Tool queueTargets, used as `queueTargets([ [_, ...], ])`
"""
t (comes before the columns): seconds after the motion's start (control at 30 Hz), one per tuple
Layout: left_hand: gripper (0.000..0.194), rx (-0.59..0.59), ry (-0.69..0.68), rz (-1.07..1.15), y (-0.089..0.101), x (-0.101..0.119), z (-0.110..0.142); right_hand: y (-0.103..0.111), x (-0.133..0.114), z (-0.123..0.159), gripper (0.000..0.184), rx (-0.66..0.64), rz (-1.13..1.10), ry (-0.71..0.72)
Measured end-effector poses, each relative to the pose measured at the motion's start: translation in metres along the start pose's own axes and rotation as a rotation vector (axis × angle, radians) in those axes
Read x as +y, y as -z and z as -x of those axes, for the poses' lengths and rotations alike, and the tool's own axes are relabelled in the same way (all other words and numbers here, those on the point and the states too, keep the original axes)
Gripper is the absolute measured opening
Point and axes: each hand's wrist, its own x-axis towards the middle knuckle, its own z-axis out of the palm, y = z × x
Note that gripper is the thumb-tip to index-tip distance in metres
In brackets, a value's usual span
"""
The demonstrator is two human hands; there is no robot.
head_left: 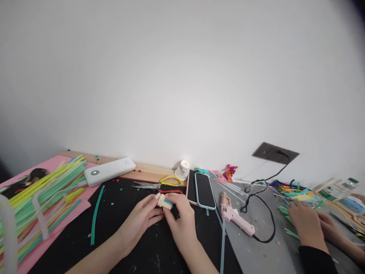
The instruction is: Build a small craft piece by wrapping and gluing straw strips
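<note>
One small cream piece (162,202) with blue on it sits between the fingertips of both hands, just above the black mat (154,253), about midway between the wrists. Exact shape hard to tell, fingers cover much of it. Left hand (139,217) comes in from its left: grip nearly closed, thumb and fingers around the cream end. Right hand (183,217) is on the other side, grip pinched tight, thumb below, fingertips over the blue part. Long axis seems to run across from hand to hand, right end tipped a bit toward the wearer. Neither hand is nearer; both touch it.

Just beyond: scissors (148,185) with yellow and red handles, points to the left. Behind those, white cup (181,172), narrow end up. Right of the hands, phone (205,191), then pink glue gun (241,222) with black cord (274,228). Left: teal strip (97,215) alone on the mat, white device (111,171) behind, then many pipe cleaners (54,192) on a pink sheet (82,205). Far right, well apart, a co-worker's hand (306,220) over more green strips (283,211).
</note>
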Motion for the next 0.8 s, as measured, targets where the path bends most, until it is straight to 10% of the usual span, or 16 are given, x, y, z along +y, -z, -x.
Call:
queueTargets([
  [0.33,0.026,-0.047,-0.487,-0.771,0.008,0.019,-0.003,0.007,0.008,0.000,0.027,-0.059,0.033,-0.064],
  [0.8,0.014,-0.119,-0.553,-1.071,0.011,0.029,0.002,0.010,0.012,-0.002,0.026,-0.169,-0.046,-0.095],
])
